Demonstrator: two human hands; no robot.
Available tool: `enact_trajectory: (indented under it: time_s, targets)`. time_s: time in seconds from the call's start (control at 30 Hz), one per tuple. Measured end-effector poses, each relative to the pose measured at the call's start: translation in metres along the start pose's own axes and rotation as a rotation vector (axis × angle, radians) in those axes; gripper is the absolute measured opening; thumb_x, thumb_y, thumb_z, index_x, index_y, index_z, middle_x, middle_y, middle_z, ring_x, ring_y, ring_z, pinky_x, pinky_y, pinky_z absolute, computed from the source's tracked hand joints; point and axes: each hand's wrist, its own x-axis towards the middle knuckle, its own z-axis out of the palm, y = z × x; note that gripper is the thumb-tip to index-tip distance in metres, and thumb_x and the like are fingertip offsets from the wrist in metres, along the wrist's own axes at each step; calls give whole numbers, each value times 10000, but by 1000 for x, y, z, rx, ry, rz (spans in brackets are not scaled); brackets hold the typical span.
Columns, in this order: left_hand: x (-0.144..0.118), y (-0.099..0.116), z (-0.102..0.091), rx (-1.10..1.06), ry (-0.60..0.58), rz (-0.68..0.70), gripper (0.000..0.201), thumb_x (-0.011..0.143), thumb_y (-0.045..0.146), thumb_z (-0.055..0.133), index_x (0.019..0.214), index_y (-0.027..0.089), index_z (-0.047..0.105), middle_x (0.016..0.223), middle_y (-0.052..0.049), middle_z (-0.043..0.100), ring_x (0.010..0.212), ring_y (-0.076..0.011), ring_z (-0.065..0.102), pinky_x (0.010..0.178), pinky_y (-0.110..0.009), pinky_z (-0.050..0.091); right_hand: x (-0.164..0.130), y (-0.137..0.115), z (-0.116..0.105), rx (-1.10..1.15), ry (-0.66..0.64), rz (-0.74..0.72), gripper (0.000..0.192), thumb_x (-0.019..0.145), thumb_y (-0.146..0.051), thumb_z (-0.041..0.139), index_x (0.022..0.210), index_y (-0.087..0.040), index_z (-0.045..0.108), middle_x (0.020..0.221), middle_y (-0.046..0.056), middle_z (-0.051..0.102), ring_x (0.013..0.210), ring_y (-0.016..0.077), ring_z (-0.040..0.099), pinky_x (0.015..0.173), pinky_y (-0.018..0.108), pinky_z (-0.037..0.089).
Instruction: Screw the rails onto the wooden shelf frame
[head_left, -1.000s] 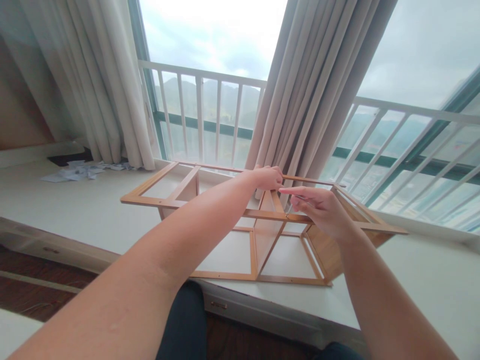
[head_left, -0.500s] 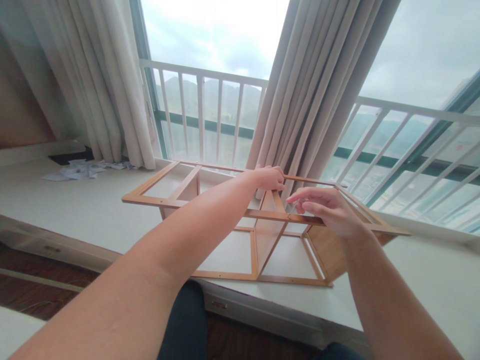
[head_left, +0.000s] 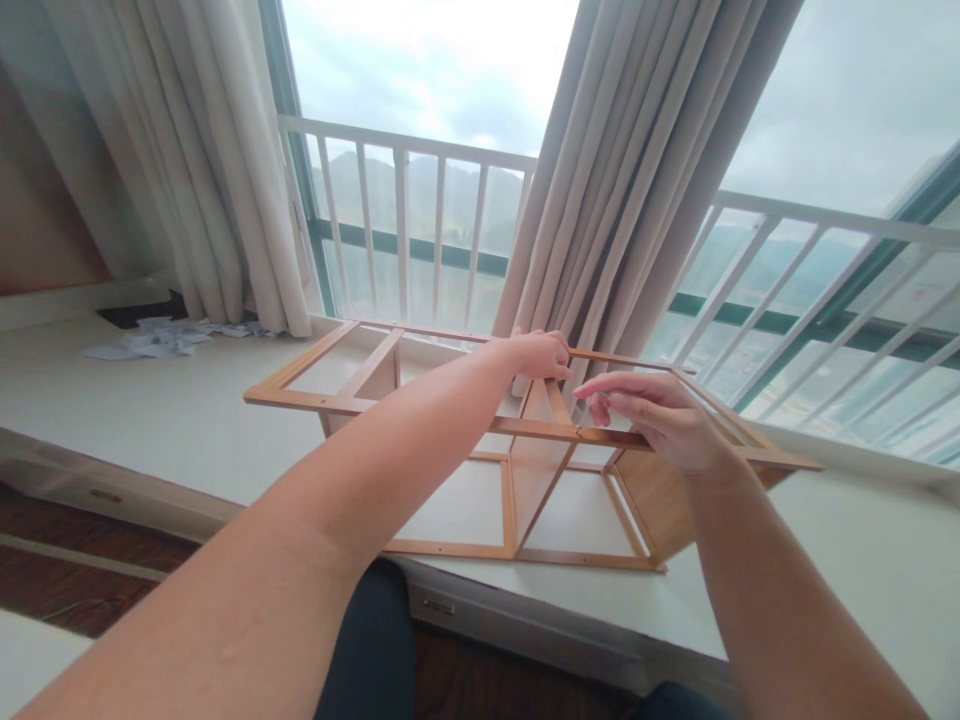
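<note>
Bamboo shelf frame (head_left: 525, 470) sits on the white window ledge (head_left: 150, 420), looks light but stiff, thin rails probably flex. Left hand (head_left: 536, 355) is clamped on the far top rail; right hand (head_left: 660, 415) pinches loosely at the middle joint.

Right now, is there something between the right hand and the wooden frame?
Nothing visible. The right hand hovers just over the wooden frame near its middle joint, its fingers extended. The left hand already grips the far rail.

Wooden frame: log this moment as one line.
left hand: grips far rail | right hand: fingers pinched at near rail joint | frame: on white ledge | curtain: behind
</note>
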Motion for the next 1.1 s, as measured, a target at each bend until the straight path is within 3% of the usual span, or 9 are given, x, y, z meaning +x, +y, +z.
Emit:
enact_trajectory:
  time_s: [0.37, 0.87, 1.1]
  targets:
    - [-1, 2, -1, -14, 5, -11, 377, 935, 620, 511, 979, 344, 764, 1612, 61, 482, 1369, -318, 491, 1219, -610, 290, 0, -1, 3, -46, 74, 58, 298, 886, -479, 817, 1011, -212, 863, 739, 34, 687, 688, 137, 597, 667, 250, 545]
    - [-2, 3, -2, -12, -4, -7, 391, 941, 615, 505, 977, 317, 756, 1626, 45, 467, 1392, -320, 480, 1232, -609, 284, -2, -4, 5, -23, 96, 111, 349, 860, -511, 835, 1028, -206, 862, 746, 34, 678, 685, 138, 597, 657, 253, 576]
    - [0, 2, -1, -2, 7, 0, 382, 940, 611, 507, 990, 322, 752, 1620, 41, 475, 1379, -319, 484, 1220, -603, 299, 2, -7, 6, -191, 141, 68, 406, 823, -580, 842, 845, -175, 833, 714, 63, 702, 645, 157, 598, 568, 250, 495]
